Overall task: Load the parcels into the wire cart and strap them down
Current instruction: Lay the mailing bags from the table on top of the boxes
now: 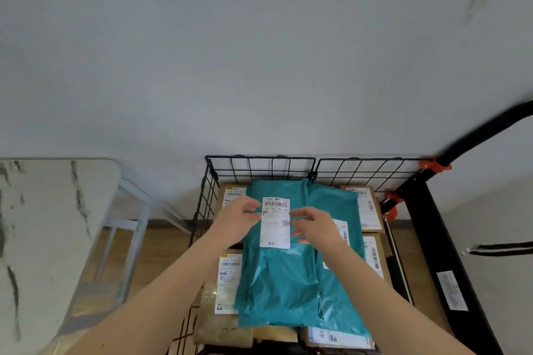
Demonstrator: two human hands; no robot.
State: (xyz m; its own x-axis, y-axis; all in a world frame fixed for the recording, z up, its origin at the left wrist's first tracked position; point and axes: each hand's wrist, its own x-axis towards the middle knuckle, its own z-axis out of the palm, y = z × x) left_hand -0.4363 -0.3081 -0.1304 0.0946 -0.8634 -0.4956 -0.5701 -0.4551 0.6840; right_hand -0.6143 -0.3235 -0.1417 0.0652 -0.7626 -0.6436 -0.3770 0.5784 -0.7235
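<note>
A teal poly mailer point(282, 282) is laid label-up atop a second teal mailer point(334, 202) and labelled cardboard boxes point(219, 323) inside the black wire cart point(259, 166). Its white shipping label point(275, 222) is flanked by the left hand point(236, 222) and the right hand point(317, 228). Each grip is held apart, fingers loosely bent and laid on the plastic, nothing clamped. A marble-patterned tabletop point(43, 225) is seen at left, and orange clamps point(432, 166) on the cart's frame at right.
</note>
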